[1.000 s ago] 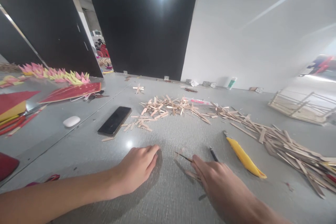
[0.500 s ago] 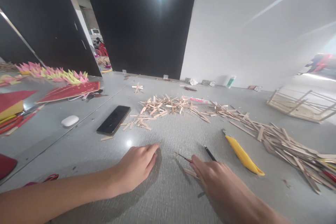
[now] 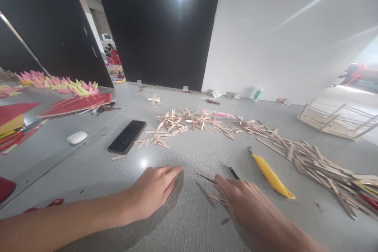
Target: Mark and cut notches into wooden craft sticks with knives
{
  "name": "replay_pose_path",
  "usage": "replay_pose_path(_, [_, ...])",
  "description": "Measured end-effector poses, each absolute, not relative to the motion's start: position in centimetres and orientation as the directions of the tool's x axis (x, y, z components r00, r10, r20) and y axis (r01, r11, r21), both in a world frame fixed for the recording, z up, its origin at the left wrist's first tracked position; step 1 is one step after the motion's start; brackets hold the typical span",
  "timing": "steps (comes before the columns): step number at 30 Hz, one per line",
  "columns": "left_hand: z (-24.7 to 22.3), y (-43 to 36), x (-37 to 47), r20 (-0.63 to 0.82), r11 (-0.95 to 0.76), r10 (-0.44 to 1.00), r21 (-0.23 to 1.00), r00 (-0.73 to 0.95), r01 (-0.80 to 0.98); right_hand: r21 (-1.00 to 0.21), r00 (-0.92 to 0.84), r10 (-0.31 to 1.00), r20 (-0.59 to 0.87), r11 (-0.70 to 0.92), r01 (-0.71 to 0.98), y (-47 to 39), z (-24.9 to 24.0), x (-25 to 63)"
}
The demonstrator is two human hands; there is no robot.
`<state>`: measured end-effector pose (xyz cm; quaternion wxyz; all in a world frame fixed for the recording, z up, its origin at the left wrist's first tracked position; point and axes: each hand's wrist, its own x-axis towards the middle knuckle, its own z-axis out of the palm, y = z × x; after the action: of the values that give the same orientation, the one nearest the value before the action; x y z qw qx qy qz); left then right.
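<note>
My right hand (image 3: 246, 197) is closed around a thin, dark, pointed tool (image 3: 206, 177), its tip directed left just above the table. By the tip is a small, blurred pale sliver (image 3: 201, 171). Below the tool, a flat wooden stick (image 3: 217, 197) shows partly beneath my right fingers. A black pen-like tool (image 3: 233, 172) pokes out behind that hand; whether the hand touches it I cannot tell. My left hand (image 3: 158, 189) rests low over the table with its index finger stretched toward the sliver. Nothing shows in it, though its thumb is hidden.
A yellow utility knife (image 3: 273, 175) lies right of my hands, before a long pile of wooden sticks (image 3: 313, 161). Ahead are small star-shaped stick pieces (image 3: 189, 118). A phone (image 3: 127, 137) and a white case (image 3: 77, 138) lie left. A stick frame (image 3: 333, 122) stands far right.
My left index finger has straightened and reached a little to the right. The pale sliver now shows at the tool's tip. My right hand has barely moved.
</note>
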<state>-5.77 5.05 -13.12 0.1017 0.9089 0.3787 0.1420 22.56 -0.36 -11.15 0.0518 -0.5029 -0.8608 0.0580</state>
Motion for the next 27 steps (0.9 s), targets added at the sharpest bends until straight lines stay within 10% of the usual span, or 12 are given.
replay_pose_path(27, [-12.7,4.8,-5.8,0.176,-0.688,0.718,0.325,0.673,0.649,-0.166,-0.532,0.799,0.282,0.586,0.793,-0.1,-13.1,22.3])
